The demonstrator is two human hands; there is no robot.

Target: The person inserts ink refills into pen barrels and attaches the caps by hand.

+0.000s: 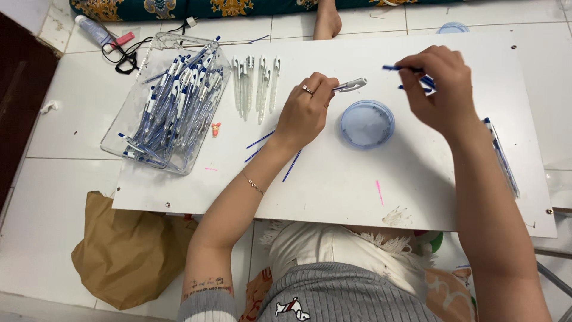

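Right hand (pixel 438 89) hid most of the thin blue ink refills (pixel 411 76) pinched in its closed fingers; count unclear. Left hand (pixel 307 110), wrist bent, fingers closed on a clear plastic pen barrel (pixel 350 85), tip pointing right. Both hovered over the white board tabletop (pixel 333 185), above a round translucent blue lid (pixel 367 123).

- white board (pixel 333 191) with a pink streak;
- round lid (pixel 367 123) is see-through blue;
- blue-and-white pens in the clear tray (pixel 164 101);
- brown paper bag (pixel 128 250);
- grey ribbed top (pixel 351 295)
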